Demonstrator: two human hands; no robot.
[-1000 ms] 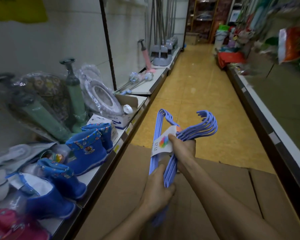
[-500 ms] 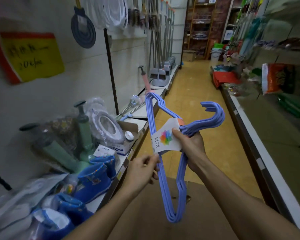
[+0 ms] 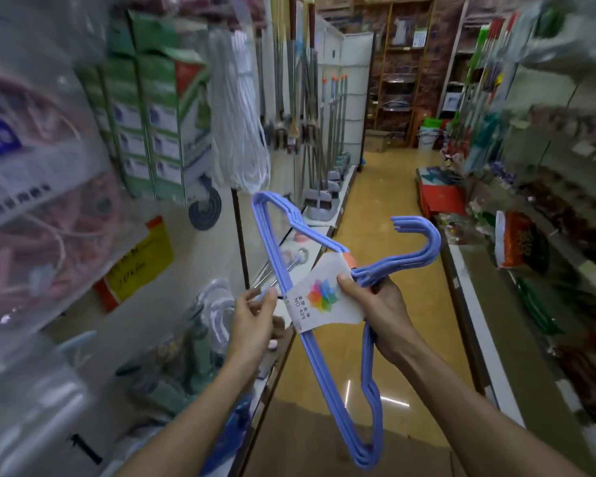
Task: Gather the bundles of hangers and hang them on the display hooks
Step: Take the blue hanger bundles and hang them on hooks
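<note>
Blue hanger bundle (image 3: 327,383) gripped by right hand (image 3: 386,315).

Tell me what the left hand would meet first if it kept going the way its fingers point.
Probably the blue hanger bundle: the left hand points up and right, its fingers beside the bundle's long bar near the paper label. Depth is unclear, so contact is uncertain.

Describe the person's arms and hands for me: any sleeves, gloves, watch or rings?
Both forearms are bare as far as the frame shows, with no sleeves in view. The left hand and right hand wear no gloves. No watch, bracelet or ring shows on the wrists or fingers.
</note>
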